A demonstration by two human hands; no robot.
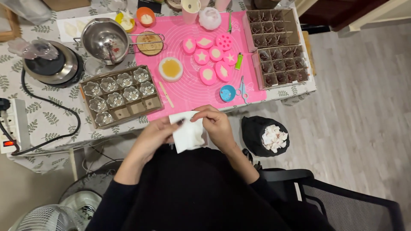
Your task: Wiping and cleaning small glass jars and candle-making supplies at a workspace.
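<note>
Both my hands hold a white paper tissue [187,133] in front of my lap, just off the table's near edge. My left hand [155,136] grips its left side and my right hand [216,125] pinches its top right corner. Whether something is wrapped inside the tissue is hidden. Past my hands lies a pink silicone mat [188,92] with several pink moulds [208,75] filled with pale wax, and a small white cup of yellow wax [171,69].
A cardboard tray of clear flower-shaped jars [120,95] sits left of the mat. Two divided boxes [280,66] stand at right. A steel pot [105,39], a hot plate [51,64], blue scissors [242,88], a green lighter [239,61] and a power strip [10,128] are around. A black bin [264,136] holds tissues.
</note>
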